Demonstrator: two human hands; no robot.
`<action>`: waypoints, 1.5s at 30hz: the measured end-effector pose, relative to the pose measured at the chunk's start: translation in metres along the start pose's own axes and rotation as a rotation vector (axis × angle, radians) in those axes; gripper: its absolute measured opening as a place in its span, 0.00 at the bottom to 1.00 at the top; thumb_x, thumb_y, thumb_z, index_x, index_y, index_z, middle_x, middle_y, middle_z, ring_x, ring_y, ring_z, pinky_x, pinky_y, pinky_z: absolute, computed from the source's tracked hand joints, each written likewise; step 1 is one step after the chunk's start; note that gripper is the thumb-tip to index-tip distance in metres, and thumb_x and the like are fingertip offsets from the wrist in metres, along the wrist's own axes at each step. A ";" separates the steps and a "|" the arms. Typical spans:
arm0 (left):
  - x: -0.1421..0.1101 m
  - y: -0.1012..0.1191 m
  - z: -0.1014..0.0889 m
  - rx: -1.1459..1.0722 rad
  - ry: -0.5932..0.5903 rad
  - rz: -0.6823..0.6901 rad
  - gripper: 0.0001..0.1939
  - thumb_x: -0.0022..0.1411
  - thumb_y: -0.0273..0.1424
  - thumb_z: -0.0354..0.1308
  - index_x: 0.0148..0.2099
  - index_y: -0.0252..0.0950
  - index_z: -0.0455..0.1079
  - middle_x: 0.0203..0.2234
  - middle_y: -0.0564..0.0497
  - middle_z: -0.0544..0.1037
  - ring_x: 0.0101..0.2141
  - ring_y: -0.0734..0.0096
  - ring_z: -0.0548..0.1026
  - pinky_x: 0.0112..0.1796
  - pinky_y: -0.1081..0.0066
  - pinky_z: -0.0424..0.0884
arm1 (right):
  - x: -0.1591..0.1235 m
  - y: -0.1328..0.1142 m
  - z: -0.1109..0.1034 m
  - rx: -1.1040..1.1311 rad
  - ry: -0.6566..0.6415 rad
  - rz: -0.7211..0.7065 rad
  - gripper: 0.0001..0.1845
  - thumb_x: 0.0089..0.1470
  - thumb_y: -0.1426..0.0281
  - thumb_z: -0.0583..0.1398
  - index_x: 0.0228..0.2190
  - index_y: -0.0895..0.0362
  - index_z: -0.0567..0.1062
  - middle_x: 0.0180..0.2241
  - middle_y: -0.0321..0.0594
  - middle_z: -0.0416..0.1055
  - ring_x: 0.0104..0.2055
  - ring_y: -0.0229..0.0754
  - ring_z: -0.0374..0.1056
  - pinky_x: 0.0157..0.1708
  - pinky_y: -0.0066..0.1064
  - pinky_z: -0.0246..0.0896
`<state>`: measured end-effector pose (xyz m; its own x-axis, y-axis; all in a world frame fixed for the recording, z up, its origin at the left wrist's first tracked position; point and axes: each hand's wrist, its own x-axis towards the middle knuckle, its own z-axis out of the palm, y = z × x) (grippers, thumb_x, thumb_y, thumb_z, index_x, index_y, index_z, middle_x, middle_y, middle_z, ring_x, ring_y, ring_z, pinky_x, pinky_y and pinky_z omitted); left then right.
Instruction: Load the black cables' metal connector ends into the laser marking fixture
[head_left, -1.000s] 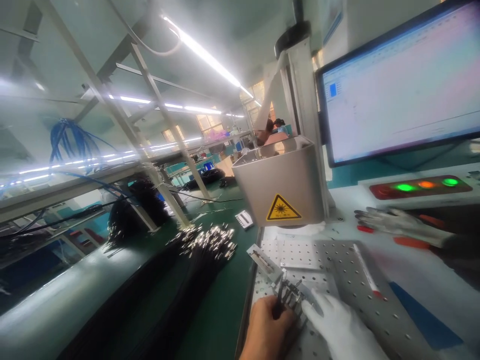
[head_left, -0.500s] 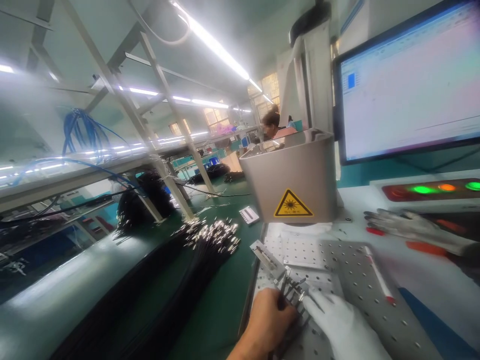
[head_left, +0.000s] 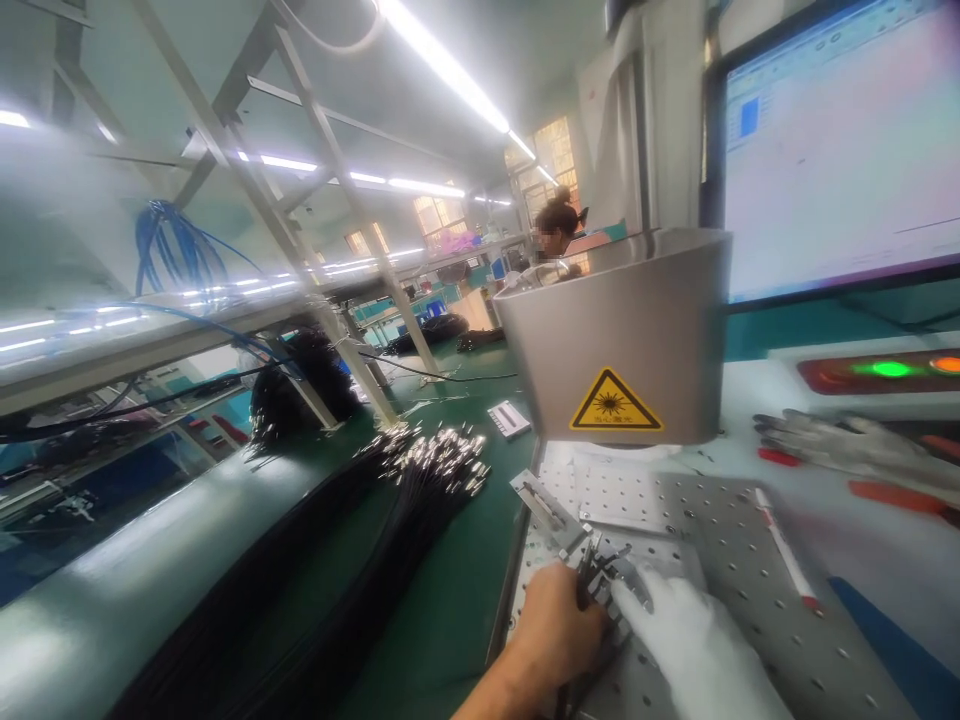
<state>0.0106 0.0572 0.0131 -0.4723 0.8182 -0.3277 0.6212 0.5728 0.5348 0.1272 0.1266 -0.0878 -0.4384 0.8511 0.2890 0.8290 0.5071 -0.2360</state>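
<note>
The green bench [head_left: 457, 590] carries the bulk of the stock: a long bundle of black cables [head_left: 375, 590] lies well to the left of the hands, and only a handful of metal-tipped cables [head_left: 595, 568] is held above the perforated plate [head_left: 780, 630]. That suggests a batch partly under way, though which cables are finished and which are left cannot be told.

The bench top is smooth and glossy. Behind the plate stands a broad, curved housing [head_left: 622, 330] of brushed grey metal, wearing a yellow laser-warning triangle [head_left: 616, 402]; to its right is a flat, black-framed monitor [head_left: 840, 170]. The plate is matte grey metal with rows of round holes. The bundle's cables are slim and flexible-looking, ending in a crowd of shiny metal tips [head_left: 446, 455].

The person's bare left hand [head_left: 559, 620] is curled closed around the handful. The right hand [head_left: 690, 640], in a white fabric glove, has its fingers against the metal ends; whether they pinch cannot be told. Just beyond lies a narrow, slotted metal fixture [head_left: 546, 508]; to the right, a slender white-and-red marker [head_left: 786, 550].
</note>
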 end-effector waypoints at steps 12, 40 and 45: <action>-0.004 -0.022 -0.014 -0.447 0.109 0.130 0.10 0.53 0.38 0.55 0.27 0.36 0.64 0.18 0.58 0.61 0.23 0.75 0.58 0.27 0.72 0.55 | 0.007 -0.008 0.004 0.052 -0.033 0.125 0.20 0.62 0.64 0.49 0.45 0.45 0.79 0.33 0.39 0.77 0.33 0.45 0.74 0.34 0.32 0.70; -0.017 0.012 -0.036 0.156 -0.007 -0.034 0.11 0.47 0.29 0.53 0.15 0.38 0.64 0.13 0.53 0.63 0.20 0.71 0.61 0.26 0.69 0.55 | 0.003 0.007 -0.006 -0.104 -0.082 -0.310 0.28 0.50 0.80 0.55 0.48 0.43 0.77 0.48 0.37 0.74 0.32 0.42 0.70 0.32 0.32 0.67; -0.019 0.017 -0.040 0.068 -0.067 -0.064 0.05 0.45 0.30 0.56 0.20 0.39 0.71 0.16 0.53 0.69 0.23 0.70 0.64 0.26 0.72 0.57 | 0.010 0.010 -0.006 -0.093 -0.086 -0.411 0.33 0.42 0.85 0.54 0.45 0.43 0.78 0.54 0.30 0.70 0.35 0.42 0.69 0.33 0.32 0.67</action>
<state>0.0050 0.0497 0.0599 -0.4708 0.7801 -0.4121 0.6331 0.6240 0.4580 0.1331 0.1390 -0.0819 -0.7630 0.5909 0.2620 0.6051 0.7955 -0.0320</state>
